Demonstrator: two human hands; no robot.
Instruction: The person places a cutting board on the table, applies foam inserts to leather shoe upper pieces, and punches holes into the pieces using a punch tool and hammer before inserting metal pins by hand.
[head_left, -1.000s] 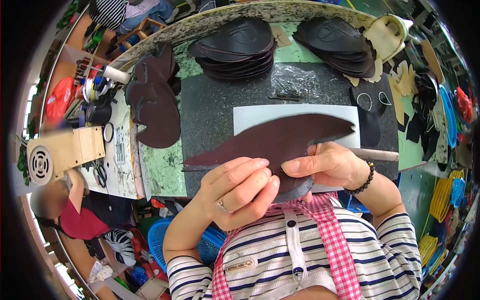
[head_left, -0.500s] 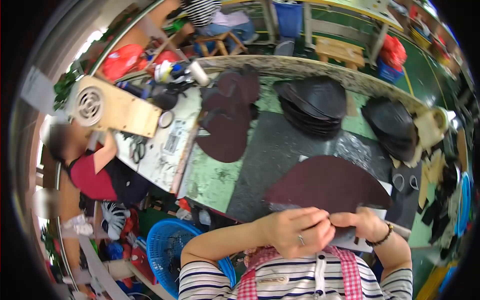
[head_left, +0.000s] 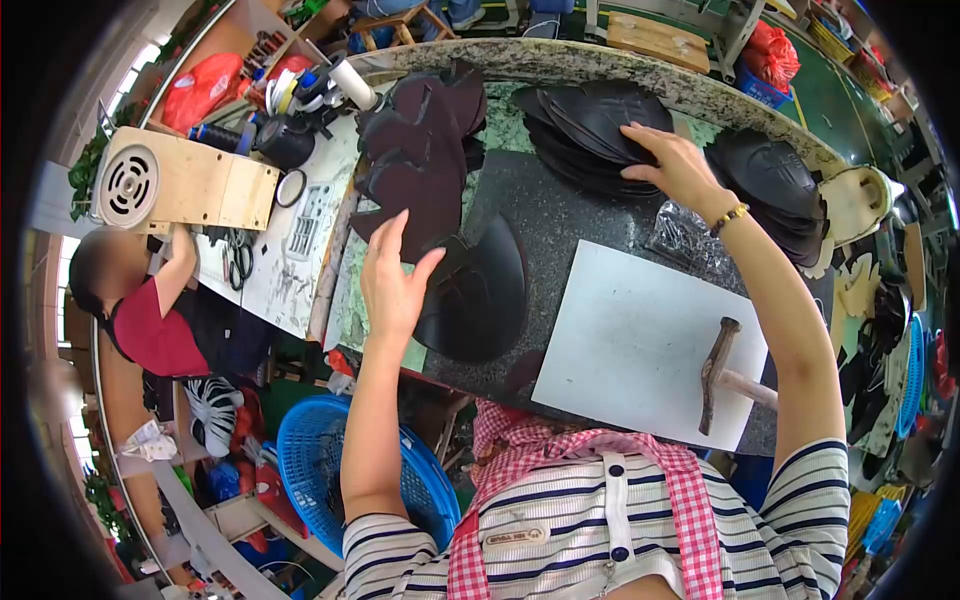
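Note:
My left hand (head_left: 396,283) is open, fingers spread, near the overlapping brown pieces (head_left: 408,180) and just left of a dark, curved piece (head_left: 478,292) lying on the bench mat. My right hand (head_left: 680,170) is also open, its fingertips at the right side of a stack of black curved pieces (head_left: 590,125). Whether they touch the stack I cannot tell. On a white board (head_left: 610,335) rests a hammer (head_left: 717,375) with its handle toward the right. A clear plastic bag (head_left: 690,240) of small items lies below my right hand.
A second black stack (head_left: 770,185) stands at the right beside a cream-coloured object (head_left: 856,203). A blue basket (head_left: 318,460) is below the bench at the left. At the far left, a person in a red top (head_left: 158,328) sits by a wooden box (head_left: 190,180), with scissors (head_left: 238,260) nearby.
Both hands have let go of the brown piece and moved apart, left hand to the left, right hand up to the stack. The white board and hammer are now uncovered.

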